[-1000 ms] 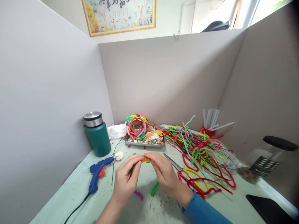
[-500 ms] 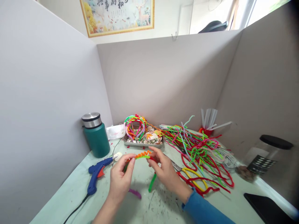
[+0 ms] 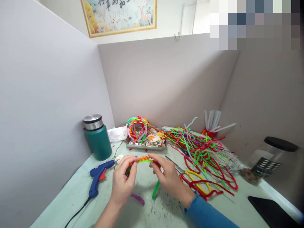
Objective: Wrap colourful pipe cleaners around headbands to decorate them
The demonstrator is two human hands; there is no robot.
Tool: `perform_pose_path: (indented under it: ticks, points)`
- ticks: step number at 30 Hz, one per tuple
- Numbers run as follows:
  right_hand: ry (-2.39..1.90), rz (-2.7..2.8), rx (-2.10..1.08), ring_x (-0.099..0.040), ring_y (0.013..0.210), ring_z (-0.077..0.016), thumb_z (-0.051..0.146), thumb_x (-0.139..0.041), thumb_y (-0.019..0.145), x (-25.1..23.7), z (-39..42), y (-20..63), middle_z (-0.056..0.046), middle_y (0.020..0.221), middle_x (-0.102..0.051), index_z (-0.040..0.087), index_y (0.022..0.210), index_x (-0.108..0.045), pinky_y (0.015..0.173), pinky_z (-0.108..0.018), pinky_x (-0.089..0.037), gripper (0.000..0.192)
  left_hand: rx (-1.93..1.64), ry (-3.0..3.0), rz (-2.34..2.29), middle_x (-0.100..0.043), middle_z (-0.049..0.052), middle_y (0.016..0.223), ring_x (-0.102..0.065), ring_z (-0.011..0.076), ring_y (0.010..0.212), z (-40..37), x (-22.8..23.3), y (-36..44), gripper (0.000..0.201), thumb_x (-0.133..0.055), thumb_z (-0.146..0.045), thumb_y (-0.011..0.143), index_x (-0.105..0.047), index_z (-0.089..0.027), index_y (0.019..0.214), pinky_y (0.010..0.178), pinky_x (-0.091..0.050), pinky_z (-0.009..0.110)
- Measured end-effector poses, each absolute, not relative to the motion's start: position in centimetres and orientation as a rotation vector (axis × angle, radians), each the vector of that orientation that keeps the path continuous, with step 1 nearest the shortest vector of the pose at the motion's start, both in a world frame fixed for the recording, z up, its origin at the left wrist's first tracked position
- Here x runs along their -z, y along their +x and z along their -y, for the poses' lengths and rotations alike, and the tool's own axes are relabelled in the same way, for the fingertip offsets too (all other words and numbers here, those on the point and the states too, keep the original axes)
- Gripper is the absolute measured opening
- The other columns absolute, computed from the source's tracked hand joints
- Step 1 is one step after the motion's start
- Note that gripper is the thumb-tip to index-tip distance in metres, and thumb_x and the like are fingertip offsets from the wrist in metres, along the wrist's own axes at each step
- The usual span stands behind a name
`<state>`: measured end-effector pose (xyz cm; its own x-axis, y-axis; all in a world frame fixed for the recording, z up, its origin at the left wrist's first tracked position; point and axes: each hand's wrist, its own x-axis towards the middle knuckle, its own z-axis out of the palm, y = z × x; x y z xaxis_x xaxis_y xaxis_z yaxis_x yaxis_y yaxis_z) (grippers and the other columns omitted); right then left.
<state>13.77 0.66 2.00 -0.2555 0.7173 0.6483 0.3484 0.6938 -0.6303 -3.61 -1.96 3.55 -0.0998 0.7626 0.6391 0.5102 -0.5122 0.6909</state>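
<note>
The headband [image 3: 142,159], wrapped in orange and green pipe cleaner, arches left to right above the table [image 3: 71,196], ends pointing down. The left hand [image 3: 123,182] and right hand [image 3: 167,177] each pinch 1 side. Since 0.5 s ago, it sits slightly lower.

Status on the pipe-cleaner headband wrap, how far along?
Done: several wrapped multicoloured headbands sit stacked on the metal tray. In hand: left hand and right hand hold a headband, its top coiled with orange and green pipe cleaner; purple and green ends hang unwound.
</note>
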Motion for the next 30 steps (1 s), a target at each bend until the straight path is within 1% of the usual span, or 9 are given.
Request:
perform_pose_path:
  ticks: [5, 7, 12, 18, 20, 22, 24, 27, 30]
  points:
    - [-0.803, 1.814, -0.406, -0.062, 0.079, -0.0158, 0.018, -0.048, 0.087, -2.03, -0.60, 13.63, -0.005, 0.092, -0.065, 0.022, 0.109, -0.057, 0.071, -0.027, -0.047, 0.023, -1.658, 2.022, -1.375, -0.062, 0.006, 0.093, -0.060, 0.0178, 0.086, 1.85, -3.62, -3.62, 0.016, -0.050, -0.021, 0.083, -0.064, -0.018, 0.090, 0.075, -0.048, 0.028]
    - [-0.792, 1.799, -0.399, -0.060, 0.080, -0.0160, 0.017, -0.048, 0.087, -2.08, -0.57, 13.55, -0.004, 0.091, -0.064, 0.021, 0.105, -0.057, 0.072, -0.027, -0.046, 0.020, -1.658, 2.046, -1.367, -0.062, 0.007, 0.094, -0.060, 0.0185, 0.089, 1.77, -3.61, -3.62, 0.015, -0.051, -0.020, 0.082, -0.064, -0.019, 0.091, 0.078, -0.048, 0.029]
    - [-0.793, 1.787, -0.428, -0.057, 0.073, -0.0147, 0.017, -0.050, 0.085, -2.07, -0.56, 13.45, -0.003, 0.084, -0.061, 0.020, 0.098, -0.056, 0.066, -0.026, -0.044, 0.014, -1.645, 1.973, -1.351, -0.064, 0.007, 0.094, -0.062, 0.0166, 0.074, 1.60, -3.24, -3.57, 0.017, -0.051, -0.024, 0.082, -0.065, -0.019, 0.090, 0.063, -0.051, 0.026]
    - [-0.800, 1.769, -0.408, -0.055, 0.070, -0.0139, 0.016, -0.049, 0.086, -2.03, -0.69, 13.70, -0.002, 0.081, -0.059, 0.019, 0.095, -0.055, 0.065, -0.026, -0.043, 0.011, -1.629, 1.849, -1.337, -0.062, 0.006, 0.094, -0.057, 0.0107, 0.058, 1.53, -2.67, -3.42, 0.018, -0.053, -0.027, 0.081, -0.060, -0.019, 0.096, 0.051, -0.047, 0.022]
    - [-0.806, 1.743, -0.394, -0.055, 0.070, -0.0140, 0.017, -0.049, 0.086, -2.00, -0.79, 13.80, -0.003, 0.081, -0.059, 0.019, 0.094, -0.055, 0.064, -0.026, -0.044, 0.011, -1.614, 1.793, -1.347, -0.061, 0.002, 0.080, -0.055, 0.0096, 0.054, 1.61, -2.63, -3.35, 0.019, -0.054, -0.027, 0.081, -0.057, -0.019, 0.099, 0.049, -0.045, 0.021]
    - [-0.816, 1.721, -0.386, -0.056, 0.070, -0.0144, 0.018, -0.049, 0.086, -1.93, -0.91, 13.84, -0.003, 0.081, -0.060, 0.019, 0.094, -0.056, 0.064, -0.026, -0.044, 0.011, -1.578, 1.751, -1.353, -0.054, -0.003, 0.062, -0.053, 0.0097, 0.050, 1.72, -2.69, -3.29, 0.021, -0.054, -0.027, 0.081, -0.054, -0.019, 0.101, 0.047, -0.043, 0.019]
    - [-0.835, 1.706, -0.384, -0.057, 0.071, -0.0152, 0.019, -0.048, 0.086, -1.81, -1.00, 13.83, -0.003, 0.081, -0.061, 0.019, 0.094, -0.056, 0.065, -0.026, -0.045, 0.011, -1.551, 1.717, -1.359, -0.048, -0.006, 0.053, -0.052, 0.0104, 0.050, 1.83, -2.81, -3.24, 0.022, -0.054, -0.028, 0.082, -0.052, -0.019, 0.102, 0.047, -0.043, 0.019]
    - [-0.864, 1.670, -0.387, -0.059, 0.072, -0.0159, 0.020, -0.049, 0.087, -1.60, -1.08, 13.78, -0.004, 0.081, -0.062, 0.020, 0.094, -0.057, 0.066, -0.027, -0.047, 0.011, -1.559, 1.712, -1.361, -0.052, -0.004, 0.059, -0.055, 0.0112, 0.055, 1.88, -2.96, -3.24, 0.023, -0.055, -0.029, 0.081, -0.052, -0.019, 0.103, 0.049, -0.045, 0.020]
    - [-0.875, 1.646, -0.396, -0.060, 0.072, -0.0165, 0.021, -0.049, 0.087, -1.47, -1.12, 13.79, -0.004, 0.080, -0.062, 0.020, 0.095, -0.057, 0.065, -0.027, -0.048, 0.011, -1.580, 1.731, -1.331, -0.059, 0.001, 0.076, -0.056, 0.0106, 0.058, 1.84, -3.00, -3.31, 0.022, -0.055, -0.029, 0.081, -0.055, -0.019, 0.101, 0.049, -0.046, 0.020]
